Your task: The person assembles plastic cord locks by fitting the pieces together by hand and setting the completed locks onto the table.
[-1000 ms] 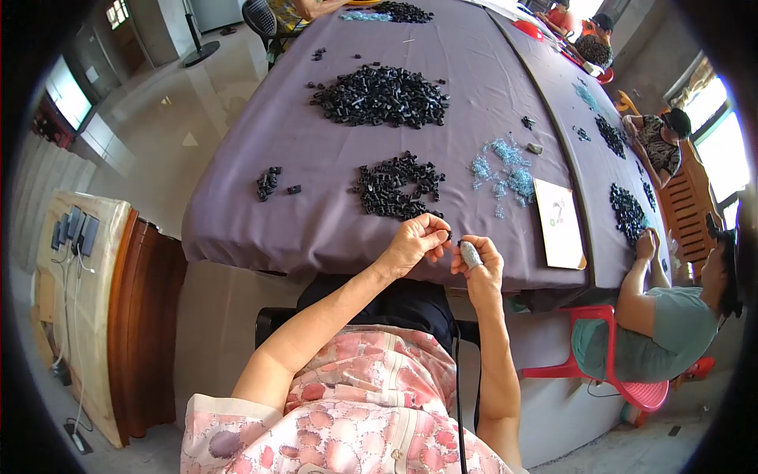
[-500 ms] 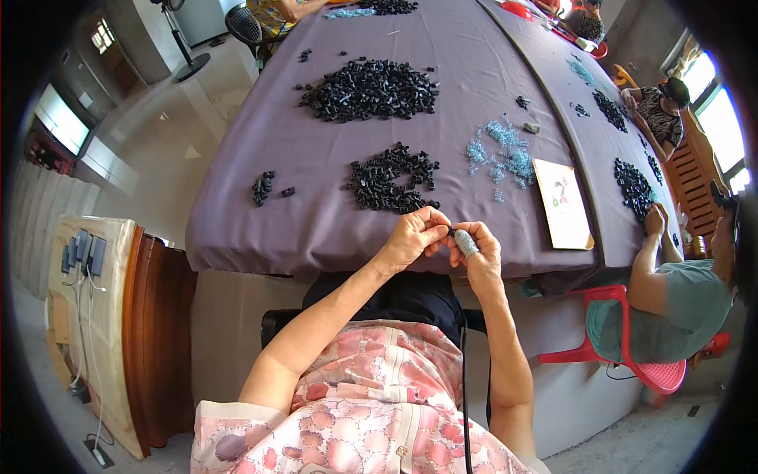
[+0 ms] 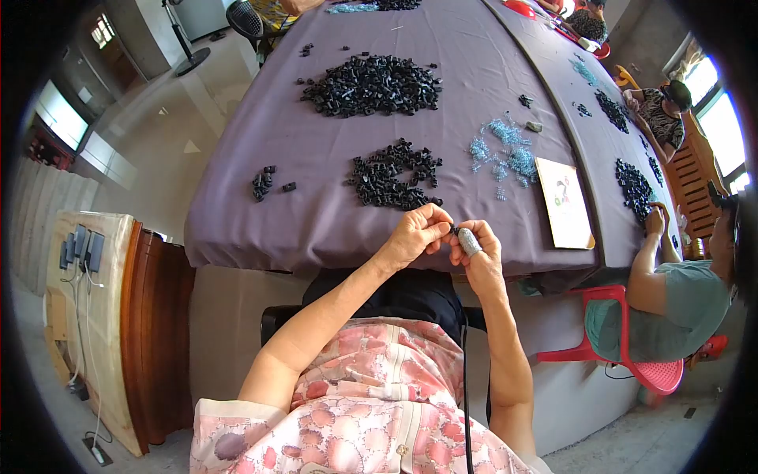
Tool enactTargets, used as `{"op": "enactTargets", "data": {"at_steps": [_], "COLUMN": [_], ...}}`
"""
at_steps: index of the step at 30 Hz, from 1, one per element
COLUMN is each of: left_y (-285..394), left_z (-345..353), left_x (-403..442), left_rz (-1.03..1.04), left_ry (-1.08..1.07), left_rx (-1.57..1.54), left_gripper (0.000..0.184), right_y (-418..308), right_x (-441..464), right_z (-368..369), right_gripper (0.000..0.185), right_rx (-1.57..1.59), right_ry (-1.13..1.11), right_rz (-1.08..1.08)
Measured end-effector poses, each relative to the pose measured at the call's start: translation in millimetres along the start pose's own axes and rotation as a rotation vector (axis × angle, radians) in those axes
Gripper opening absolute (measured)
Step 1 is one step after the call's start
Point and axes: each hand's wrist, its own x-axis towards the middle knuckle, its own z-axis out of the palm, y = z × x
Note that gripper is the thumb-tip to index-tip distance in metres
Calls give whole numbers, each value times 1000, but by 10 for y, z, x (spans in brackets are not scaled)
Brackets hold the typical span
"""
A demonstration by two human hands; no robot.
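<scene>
Over the table's near edge my left hand (image 3: 420, 237) and my right hand (image 3: 478, 251) meet, fingers pinched together around a small black plastic piece (image 3: 453, 230). A grey wrapping covers one finger of my right hand. Just beyond my hands lies a ring-shaped pile of small black plastic pieces (image 3: 379, 183). Further right are scattered clear bluish springs (image 3: 517, 160), too small to make out fully. A pale card (image 3: 564, 207) with a picture on it lies to the right of my hands.
A bigger black pile (image 3: 371, 88) sits further back on the purple cloth (image 3: 260, 229). Several black bits (image 3: 263, 183) lie at left. On the right, a co-worker in a green top (image 3: 695, 296) sits on a red chair (image 3: 600, 332). A wooden cabinet (image 3: 162, 340) stands at left.
The view has shifted very slightly. Both hands stay together at the table edge, with only small finger movements around the black piece.
</scene>
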Motion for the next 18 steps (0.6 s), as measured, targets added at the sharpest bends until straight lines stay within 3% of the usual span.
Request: {"op": "enactTargets", "data": {"at_steps": [18], "left_y": [-22], "left_z": [-35], "left_x": [8], "left_rz": [-26], "left_ry": [-45], "left_rx": [12], "left_gripper": [6], "right_y": [11], "right_x": [3], "right_z": [-28], "right_gripper": [11], "right_rx": [-251], "right_ry": [34], "right_rz": [-49]}}
